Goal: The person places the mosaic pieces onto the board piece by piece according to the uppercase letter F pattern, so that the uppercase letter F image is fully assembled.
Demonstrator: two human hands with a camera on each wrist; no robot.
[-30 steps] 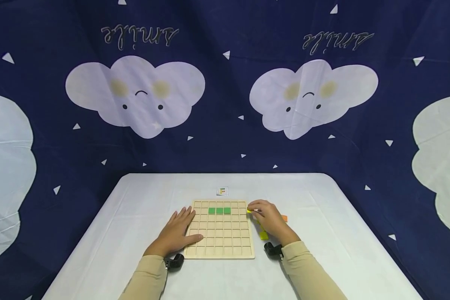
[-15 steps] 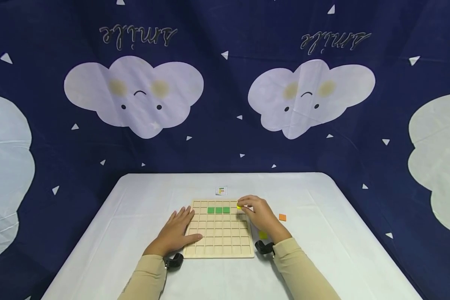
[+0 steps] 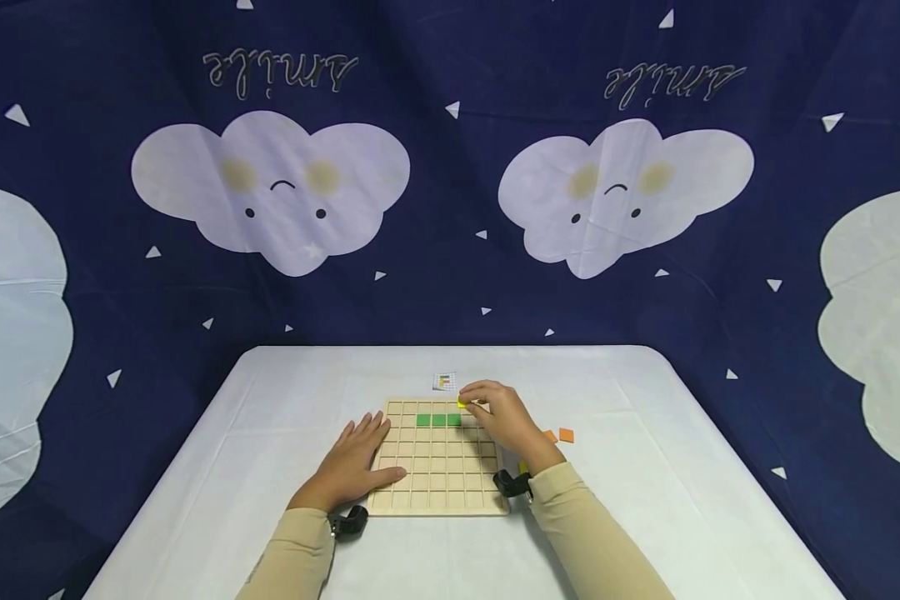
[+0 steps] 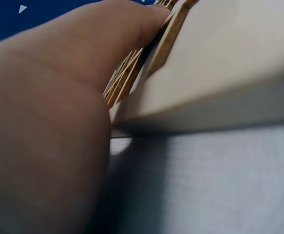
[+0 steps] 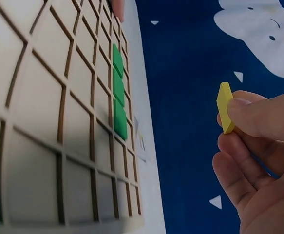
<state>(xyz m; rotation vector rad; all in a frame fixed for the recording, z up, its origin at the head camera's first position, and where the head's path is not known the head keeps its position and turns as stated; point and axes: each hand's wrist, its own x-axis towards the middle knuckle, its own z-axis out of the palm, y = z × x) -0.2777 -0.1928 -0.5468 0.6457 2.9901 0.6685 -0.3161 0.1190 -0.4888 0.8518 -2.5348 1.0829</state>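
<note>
The right hand (image 3: 506, 418) pinches a yellow tile (image 5: 223, 103) over the far edge of the wooden board (image 3: 438, 482), just beyond the right end of 3 green tiles (image 3: 438, 420), while the left hand (image 3: 351, 468), farther off, rests straight-fingered along the board's left edge, grasping nothing.

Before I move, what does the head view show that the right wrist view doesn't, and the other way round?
Only the head view: the orange tiles, a yellow sliver beside the right wrist, and both sleeves.

Only the right wrist view: the palm side of the right hand, and the yellow tile turned nearly edge-on under the thumb.

Both: the board, three green tiles in a row, the card and the tile pinched. The left hand is full in the head view; the wrist view's top edge probably shows just its finger.
</note>
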